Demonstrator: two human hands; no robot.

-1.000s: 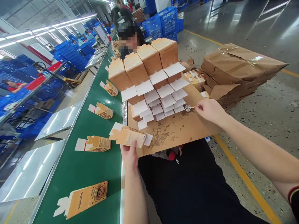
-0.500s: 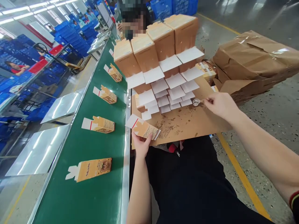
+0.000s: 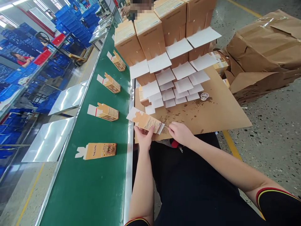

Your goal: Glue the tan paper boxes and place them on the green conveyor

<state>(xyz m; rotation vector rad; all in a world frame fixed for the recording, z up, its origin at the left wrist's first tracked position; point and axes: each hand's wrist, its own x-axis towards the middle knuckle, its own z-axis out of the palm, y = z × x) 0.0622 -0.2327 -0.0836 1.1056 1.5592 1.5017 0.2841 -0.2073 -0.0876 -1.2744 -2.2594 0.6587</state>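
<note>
- Blue crates (image 3: 16,40): stacked, at 10 o'clock from the held carton (image 3: 147,121).
- Metal surfaces (image 3: 48,141), two: shiny, at 9 o'clock.
- Green belt (image 3: 87,194): long, running from 8 up to 11 o'clock.
- Belt cartons (image 3: 101,151), at least four: tan, spaced apart, between 8 and 11 o'clock; white flaps spread toward 9.
- Left hand (image 3: 144,136): at 6 o'clock; fingers narrow, gripping the held carton, thumb on its printed face.
- Held carton: tan, tilted, mid-view above the near edge of the surface; open flaps toward 10 o'clock, small white flap toward 4.
- Thin stick (image 3: 166,126): its tip at that small flap; contact cannot be told.
- Carton stack (image 3: 174,23): tiered, four across on top, at 1 o'clock; white flaps jutting out.
- Right hand (image 3: 180,133): between 3 and 4 o'clock; fingers pinched on the thin stick.
- Clear cup (image 3: 204,96): small, at 2 o'clock, beside dark stains.
- Surface (image 3: 218,114): brown, board-like, stained, reaching to 3 o'clock.
- Paper-wrapped bundle (image 3: 261,47): large, brown, taped, at 2 o'clock.
</note>
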